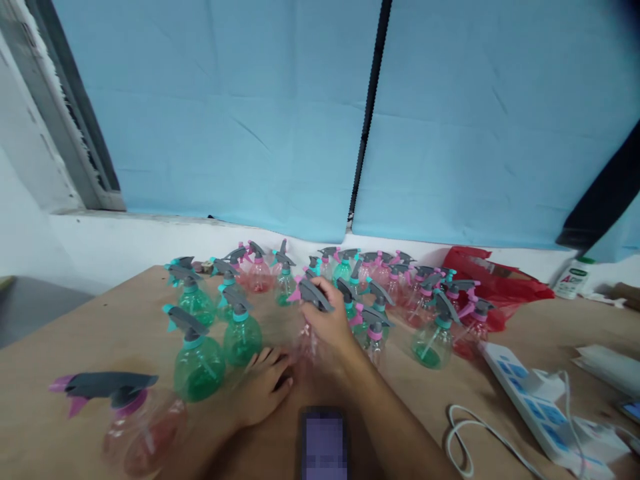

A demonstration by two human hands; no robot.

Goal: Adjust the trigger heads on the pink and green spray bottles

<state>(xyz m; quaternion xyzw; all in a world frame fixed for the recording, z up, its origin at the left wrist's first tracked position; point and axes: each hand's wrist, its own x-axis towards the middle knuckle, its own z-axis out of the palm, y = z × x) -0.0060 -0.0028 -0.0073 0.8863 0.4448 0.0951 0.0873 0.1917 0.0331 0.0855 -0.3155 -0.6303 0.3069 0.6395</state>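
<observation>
Clear pink spray btl. (307,342) w/ grey trigger head (316,297), approx. upright, body blurred, abt. mid-table (95,333).

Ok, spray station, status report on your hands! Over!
Right hand: gripping grey-topped, translucent pink plastic spray bottle. Left hand: open, beside it. Near left hand: round green plastic spray bottle.

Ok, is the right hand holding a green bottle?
No, the right hand holds a pink bottle with a pink nozzle.

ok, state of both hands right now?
Left hand: open, holding nothing.
Right hand: closed, holding a pink spray bottle near its top.
</observation>
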